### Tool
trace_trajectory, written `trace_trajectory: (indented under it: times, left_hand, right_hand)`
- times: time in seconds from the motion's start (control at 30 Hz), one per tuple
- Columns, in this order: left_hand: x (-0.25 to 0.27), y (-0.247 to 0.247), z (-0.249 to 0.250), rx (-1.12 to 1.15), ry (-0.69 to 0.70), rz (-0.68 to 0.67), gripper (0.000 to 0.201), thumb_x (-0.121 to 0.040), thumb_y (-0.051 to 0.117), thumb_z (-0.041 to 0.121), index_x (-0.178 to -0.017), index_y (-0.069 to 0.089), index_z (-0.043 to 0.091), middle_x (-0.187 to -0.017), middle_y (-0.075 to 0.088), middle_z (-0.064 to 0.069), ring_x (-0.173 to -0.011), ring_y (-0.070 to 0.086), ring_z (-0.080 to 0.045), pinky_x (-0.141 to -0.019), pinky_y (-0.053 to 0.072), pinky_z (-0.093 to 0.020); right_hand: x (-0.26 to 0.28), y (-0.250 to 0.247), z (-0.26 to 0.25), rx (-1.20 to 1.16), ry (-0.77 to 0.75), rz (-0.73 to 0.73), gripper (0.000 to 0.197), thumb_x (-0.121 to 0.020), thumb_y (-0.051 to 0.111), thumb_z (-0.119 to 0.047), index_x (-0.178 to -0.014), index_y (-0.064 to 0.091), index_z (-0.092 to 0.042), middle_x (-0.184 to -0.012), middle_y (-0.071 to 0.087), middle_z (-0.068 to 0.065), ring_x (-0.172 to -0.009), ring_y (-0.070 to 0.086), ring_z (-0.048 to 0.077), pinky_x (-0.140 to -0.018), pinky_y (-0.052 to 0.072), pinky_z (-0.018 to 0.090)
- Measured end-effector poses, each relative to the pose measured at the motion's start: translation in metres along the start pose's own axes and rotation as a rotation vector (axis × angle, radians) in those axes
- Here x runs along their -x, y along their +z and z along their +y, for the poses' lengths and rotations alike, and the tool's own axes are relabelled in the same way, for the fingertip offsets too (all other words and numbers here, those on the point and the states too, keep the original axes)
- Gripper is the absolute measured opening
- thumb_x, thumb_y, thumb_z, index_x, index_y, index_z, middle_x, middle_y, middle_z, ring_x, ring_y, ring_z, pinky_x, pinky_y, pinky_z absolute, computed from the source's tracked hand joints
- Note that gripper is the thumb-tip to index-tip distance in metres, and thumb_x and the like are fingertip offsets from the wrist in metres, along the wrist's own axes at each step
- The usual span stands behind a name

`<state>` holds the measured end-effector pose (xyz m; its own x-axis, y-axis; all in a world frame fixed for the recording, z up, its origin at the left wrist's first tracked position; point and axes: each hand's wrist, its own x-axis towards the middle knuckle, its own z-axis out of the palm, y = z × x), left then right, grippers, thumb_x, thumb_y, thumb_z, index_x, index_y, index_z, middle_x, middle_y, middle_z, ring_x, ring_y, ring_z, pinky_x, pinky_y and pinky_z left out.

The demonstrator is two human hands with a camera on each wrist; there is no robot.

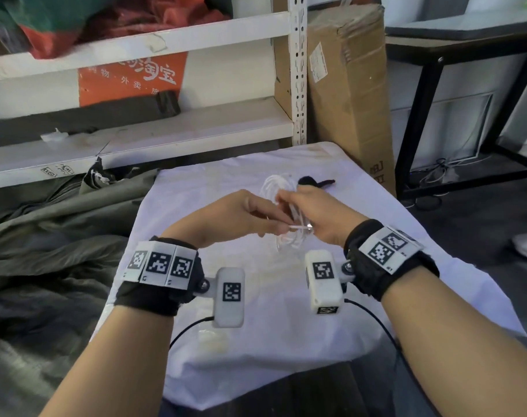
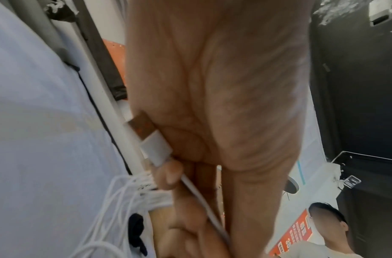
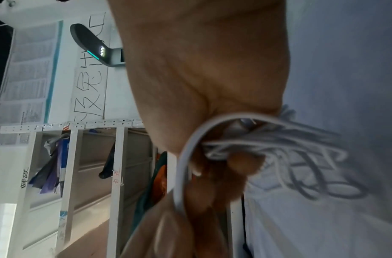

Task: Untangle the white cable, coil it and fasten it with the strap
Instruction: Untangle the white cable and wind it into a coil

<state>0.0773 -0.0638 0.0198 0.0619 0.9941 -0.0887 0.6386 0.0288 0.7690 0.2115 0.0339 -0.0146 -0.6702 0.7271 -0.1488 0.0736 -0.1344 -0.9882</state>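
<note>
I see both forearms reaching forward over the tabletop [image 1: 256, 341], which is draped in a wrinkled white cloth, and the two hands meet just above its middle. My left hand [image 1: 241, 218] is turned thumb-up, fingers curled, pinching the end of the thin white cable [image 1: 278, 188] right behind its flat white plug with a metal tip [image 2: 149, 139]; in the left wrist view the plug lies along the heel of the palm and the cord [image 2: 201, 200] runs on between the fingertips toward the other hand. My right hand [image 1: 313, 218] is closed around the gathered loops of the same cable, thumb on top; the right wrist view shows the strands [image 3: 268, 139] bunched in the crook of the curled fingers, one thicker-looking strand arching round the palm.

The cable is already wound into several loose, uneven rings. They are held in the air between the hands, spilling out beyond and below the right hand, with a soft shadow on the cloth. It looks smooth and rubbery, round in section.

The black fabric strap [image 1: 314, 182] lies flat on the cloth just beyond the right hand, one end rounded, the other a narrow tail; it looks soft and matte, and neither hand touches it.

Both wrists wear black bands carrying white blocks printed with square black-and-white markers.
</note>
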Motion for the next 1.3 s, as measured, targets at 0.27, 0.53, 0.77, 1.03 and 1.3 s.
trace_trajectory:
  times: [0.27,0.53,0.77,1.03,1.3]
  left_hand:
    - [-0.008,-0.004,-0.019,0.124,0.121,0.378,0.007,-0.083,0.071,0.017,-0.087,0.070,0.012,-0.078,0.070,0.005,-0.069,0.059,-0.001,-0.068,0.046,-0.011]
    - [-0.018,0.002,-0.034,-0.316,0.300,0.542,0.022,-0.084,0.069,0.033,-0.102,0.062,0.023,-0.104,0.055,0.008,-0.090,0.054,-0.002,-0.079,0.037,-0.004]
    - [-0.017,0.011,-0.028,-0.027,0.127,0.169,0.017,-0.088,0.061,0.042,-0.093,0.066,0.026,-0.073,0.067,0.015,-0.073,0.062,-0.002,-0.074,0.046,-0.015]
    - [-0.011,0.008,-0.035,0.200,-0.025,0.015,0.012,-0.089,0.064,0.026,-0.095,0.062,0.016,-0.068,0.059,0.001,-0.063,0.056,-0.013,-0.068,0.053,-0.029]
    - [-0.013,0.004,-0.040,0.620,-0.046,0.184,0.016,-0.090,0.057,-0.001,-0.105,0.059,0.004,-0.059,0.048,-0.006,-0.046,0.050,-0.011,-0.062,0.056,-0.030]
  right_hand:
    - [0.002,-0.001,0.002,-0.073,0.139,-0.240,0.032,-0.101,0.039,-0.026,-0.077,0.051,-0.010,-0.046,0.035,-0.005,-0.037,0.034,0.006,-0.037,0.029,0.016]
    - [0.000,-0.004,0.003,-0.144,0.187,-0.304,0.048,-0.097,0.036,-0.052,-0.077,0.049,-0.010,-0.045,0.029,-0.006,-0.031,0.023,0.004,-0.035,0.017,0.016]
    - [0.006,-0.003,-0.004,-0.090,0.258,-0.467,0.057,-0.094,0.034,-0.058,-0.064,0.051,-0.012,-0.042,0.029,-0.007,-0.028,0.023,0.002,-0.031,0.016,0.013]
    - [0.005,-0.013,-0.004,0.014,0.100,-0.249,0.047,-0.092,0.047,-0.052,-0.072,0.051,-0.009,-0.048,0.044,-0.003,-0.029,0.023,0.002,-0.031,0.016,0.012]
    - [0.003,-0.009,-0.001,-0.013,0.115,-0.330,0.031,-0.096,0.047,-0.035,-0.090,0.054,-0.006,-0.058,0.049,0.000,-0.037,0.036,0.004,-0.035,0.029,0.012]
